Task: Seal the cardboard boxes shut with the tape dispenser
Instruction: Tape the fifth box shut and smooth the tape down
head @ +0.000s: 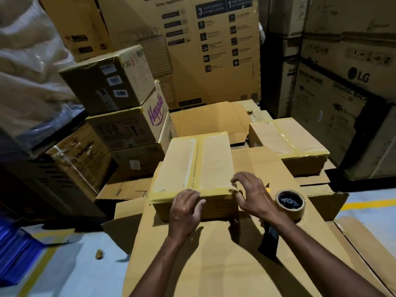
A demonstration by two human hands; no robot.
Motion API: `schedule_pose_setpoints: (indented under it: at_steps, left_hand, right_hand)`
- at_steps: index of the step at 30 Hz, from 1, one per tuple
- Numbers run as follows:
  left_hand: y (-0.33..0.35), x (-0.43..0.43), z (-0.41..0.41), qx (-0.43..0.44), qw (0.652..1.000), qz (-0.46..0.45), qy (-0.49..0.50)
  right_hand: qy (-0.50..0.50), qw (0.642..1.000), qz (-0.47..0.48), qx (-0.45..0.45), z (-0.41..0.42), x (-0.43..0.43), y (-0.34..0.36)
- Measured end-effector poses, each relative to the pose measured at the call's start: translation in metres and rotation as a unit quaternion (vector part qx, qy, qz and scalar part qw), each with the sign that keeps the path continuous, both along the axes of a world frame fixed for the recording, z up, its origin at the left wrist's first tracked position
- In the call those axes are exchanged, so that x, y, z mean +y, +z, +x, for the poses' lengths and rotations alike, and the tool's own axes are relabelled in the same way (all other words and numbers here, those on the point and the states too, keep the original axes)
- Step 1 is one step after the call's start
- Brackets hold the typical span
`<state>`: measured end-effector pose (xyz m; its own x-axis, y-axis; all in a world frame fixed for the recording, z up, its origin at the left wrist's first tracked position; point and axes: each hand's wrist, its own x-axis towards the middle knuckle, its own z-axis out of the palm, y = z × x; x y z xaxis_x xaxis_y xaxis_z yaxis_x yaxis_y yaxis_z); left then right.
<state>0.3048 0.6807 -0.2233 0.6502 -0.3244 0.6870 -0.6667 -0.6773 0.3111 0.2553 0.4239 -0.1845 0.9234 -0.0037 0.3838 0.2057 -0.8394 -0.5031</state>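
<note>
Background cartons (177, 50) blurry; right hand (255, 196) covers box (192, 166) corner, part-hides tape dispenser (290, 203).

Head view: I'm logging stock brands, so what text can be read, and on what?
"LG": right-hand box.
"WASHING MACH", cut off: same box.
"Happilo": stacked box, left.
"3" and "1": blue panels on tall rear box.
Small print and sticker labels: too blurred to read.
</note>
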Motion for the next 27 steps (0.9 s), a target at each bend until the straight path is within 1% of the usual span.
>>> schedule_pose_setpoints:
  at_steps: [2, 4, 6, 9, 11, 14, 16, 20, 22, 24, 27]
  left_hand:
    - [0.003, 0.004, 0.008, -0.004, 0.999, -0.01, 0.035]
    - [0.004, 0.004, 0.015, 0.004, 0.999, -0.005, 0.052]
    - [0.002, 0.002, 0.019, 0.014, 0.998, 0.006, 0.066]
    - [-0.005, 0.0, 0.027, 0.005, 0.997, 0.018, 0.077]
    - [-0.008, 0.002, 0.032, 0.002, 0.998, 0.012, 0.065]
    - [-0.013, 0.011, 0.038, -0.008, 1.0, 0.004, 0.017]
    - [-0.016, 0.016, 0.039, -0.014, 1.0, 0.002, -0.01]
    - [-0.024, 0.034, 0.036, -0.024, 0.998, 0.01, -0.061]
    - [-0.027, 0.047, 0.034, -0.042, 0.997, 0.01, -0.066]
    - [-0.027, 0.061, 0.034, -0.039, 0.999, -0.012, -0.031]
    - [-0.023, 0.081, 0.039, -0.009, 0.998, -0.06, 0.031]
  right_hand:
    - [0.026, 0.999, -0.003, -0.02, 0.006, 0.018, 0.001]
    - [0.035, 0.999, -0.023, 0.017, 0.015, 0.035, -0.004]
    - [0.044, 0.995, -0.066, 0.066, 0.022, 0.044, -0.014]
    - [0.048, 0.99, -0.116, 0.068, 0.029, 0.046, -0.028]
    - [0.065, 0.989, -0.121, 0.052, 0.032, 0.04, -0.03]
    - [0.109, 0.983, -0.134, 0.06, 0.035, 0.035, -0.027]
    - [0.118, 0.983, -0.128, 0.056, 0.036, 0.032, -0.021]
    - [0.082, 0.973, -0.179, 0.119, 0.034, 0.049, -0.014]
    - [0.064, 0.977, -0.178, 0.098, 0.033, 0.07, -0.015]
    - [0.057, 0.983, -0.158, 0.072, 0.036, 0.095, -0.021]
    - [0.06, 0.991, -0.119, 0.031, 0.044, 0.129, -0.03]
